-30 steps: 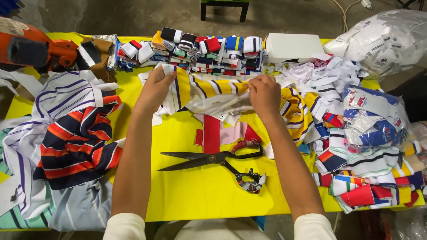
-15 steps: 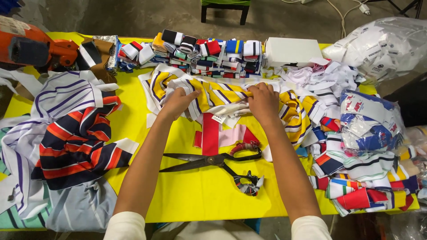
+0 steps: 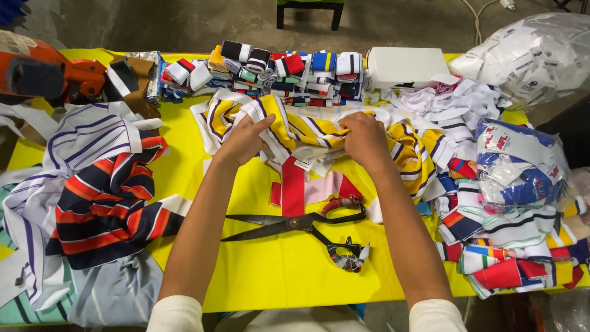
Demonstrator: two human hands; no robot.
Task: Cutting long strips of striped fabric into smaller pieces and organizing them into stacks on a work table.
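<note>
Black scissors (image 3: 295, 224) w/ cloth-wrapped handles lie open at lower ctr on the yellow table (image 3: 276, 276); a red-pink fabric piece (image 3: 301, 187) sits just above them. Top ctr: row of folded striped collars (image 3: 276, 71), w/ a white box (image 3: 409, 66) to its right, a clear bag of white labels (image 3: 534, 52) upper right, an orange tool (image 3: 43, 71) upper left. Left side: navy-orange striped fabric (image 3: 104, 203); right edge: heap of mixed striped pieces (image 3: 516, 203).

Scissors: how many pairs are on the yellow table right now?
1. The scissors lie open on the yellow table, between the person's forearms, below the striped yellow fabric. Others could be hidden under the cloth piles.
</note>
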